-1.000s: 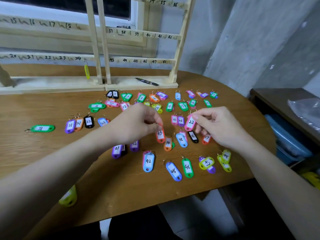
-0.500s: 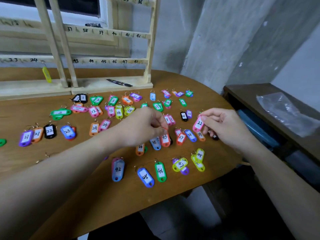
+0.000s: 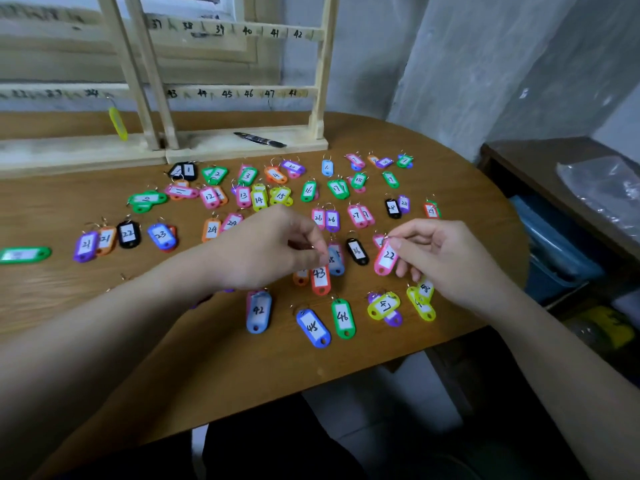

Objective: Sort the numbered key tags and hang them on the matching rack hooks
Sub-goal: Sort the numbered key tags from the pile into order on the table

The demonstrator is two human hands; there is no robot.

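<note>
Pink tag 22 (image 3: 387, 257) pinched at its ring end by right hand (image 3: 446, 261), lifted just above wooden table (image 3: 242, 358). Red tag 43 (image 3: 320, 277) dangling from ring pinched in curled fingers of left hand (image 3: 266, 251). Between the two, black tag 36 (image 3: 357, 251) flat on the wood. Nearer the edge, blue tag 45 (image 3: 313, 327) and green tag 46 (image 3: 343, 317). Further back, numbered wooden rack (image 3: 242, 93), one yellow tag (image 3: 117, 122) hanging from its left rail.

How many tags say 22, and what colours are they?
Black 22 tag: 1, lying on the table
Pink 22 tag: 1, pinched in the right hand
Total I can read: 2
</note>
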